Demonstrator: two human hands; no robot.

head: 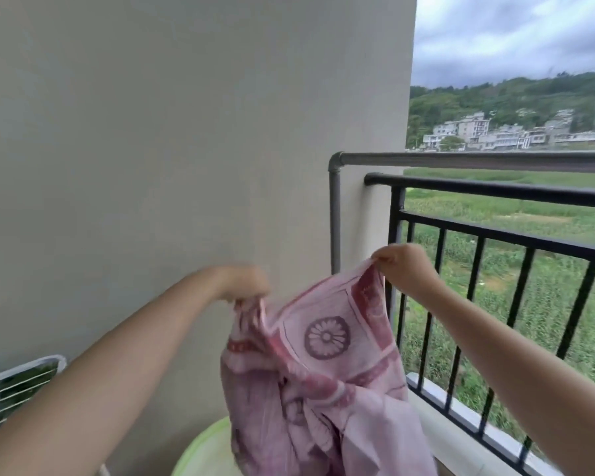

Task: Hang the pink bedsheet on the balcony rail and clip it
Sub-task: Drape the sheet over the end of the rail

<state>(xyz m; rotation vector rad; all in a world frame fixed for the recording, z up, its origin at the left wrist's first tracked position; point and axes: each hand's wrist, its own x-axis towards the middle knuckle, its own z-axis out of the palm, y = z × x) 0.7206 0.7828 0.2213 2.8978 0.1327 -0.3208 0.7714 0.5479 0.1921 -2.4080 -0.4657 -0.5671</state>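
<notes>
The pink bedsheet (323,372), printed with darker red bands and a wheel motif, hangs bunched in front of me between both hands. My left hand (244,283) grips its upper edge on the left, blurred. My right hand (406,264) pinches another part of the top edge, higher and to the right. The black balcony rail (495,190) runs from the wall corner off to the right, above and behind my right hand. A grey metal pipe rail (461,159) runs just above it. The sheet touches neither rail. No clips are in view.
A pale green basin (203,451) sits below the sheet at the bottom edge. A white wire rack (28,379) stands at the lower left against the plain wall (186,132). Vertical black bars (519,290) close the balcony; fields and houses lie beyond.
</notes>
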